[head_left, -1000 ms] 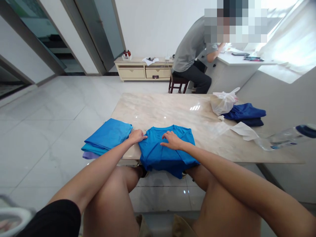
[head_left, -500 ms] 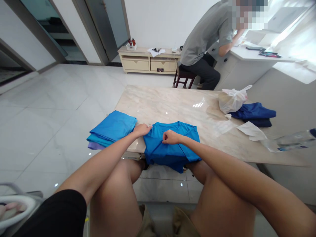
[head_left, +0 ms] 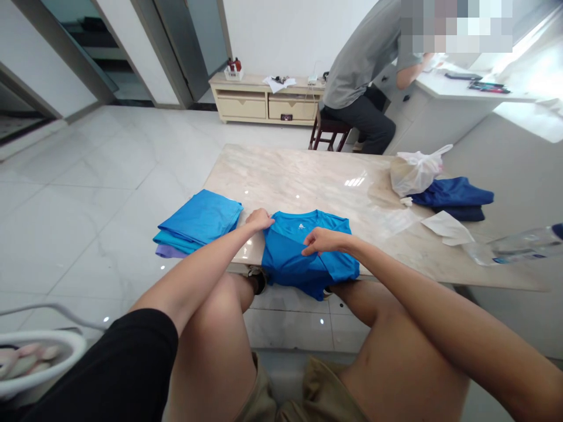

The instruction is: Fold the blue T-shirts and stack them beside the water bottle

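A blue T-shirt [head_left: 308, 258] with a small white logo lies on the near edge of a marble table [head_left: 308, 181], its lower part hanging over the edge. My left hand [head_left: 259, 220] rests closed on the shirt's left shoulder edge. My right hand [head_left: 321, 240] pinches a fold of the cloth near the shirt's middle. A stack of folded blue, teal and purple garments [head_left: 196, 225] lies just left of my left hand.
At the table's right end sit a white plastic bag [head_left: 413, 173], folded dark blue clothes [head_left: 455, 196], white paper [head_left: 448, 228] and a lying plastic bottle [head_left: 514, 246]. Another person [head_left: 365, 70] sits on a stool at a white counter behind. A low cabinet [head_left: 264, 102] stands by the wall.
My right hand went from lying flat on the shirt to pinching its cloth and shifted slightly right. The head view tilted and moved closer; the shirt's logo now shows.
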